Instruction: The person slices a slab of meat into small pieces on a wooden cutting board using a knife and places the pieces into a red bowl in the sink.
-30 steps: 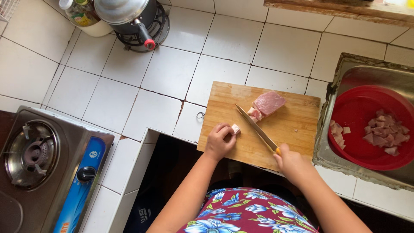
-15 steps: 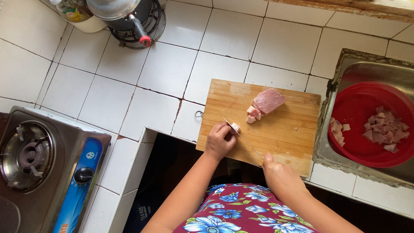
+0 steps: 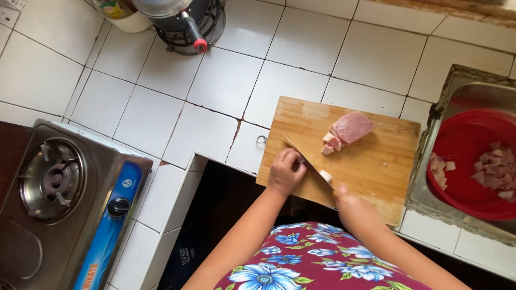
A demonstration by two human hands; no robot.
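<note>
Since half a second ago our right hand (image 3: 349,201) has swung the knife (image 3: 309,164) back across the wooden cutting board (image 3: 376,166); its thin steel blade now runs on a diagonal from the handle at lower right up toward the left. Our left hand (image 3: 285,171) has barely shifted and stays curled at the board's near left edge, fingers bent down beside the blade. We cannot tell whether it pinches the morsel it held earlier.

A small pale cut cube (image 3: 325,175) lies against the blade between our two hands. The main pork piece (image 3: 350,128), pink, smooth and moist, lies up and to the right of both hands, near the board's middle, with its long axis slanting from lower left to upper right. Two or three loose chunks (image 3: 330,144) sit at its lower-left end, the end facing the knife. Our left hand is the nearer one to it. Our right hand is closed round the handle, mostly hidden at the board's near edge.

At the right of the frame, a red plastic bowl (image 3: 462,161) in the steel sink (image 3: 457,86) holds more diced meat (image 3: 492,169).
</note>
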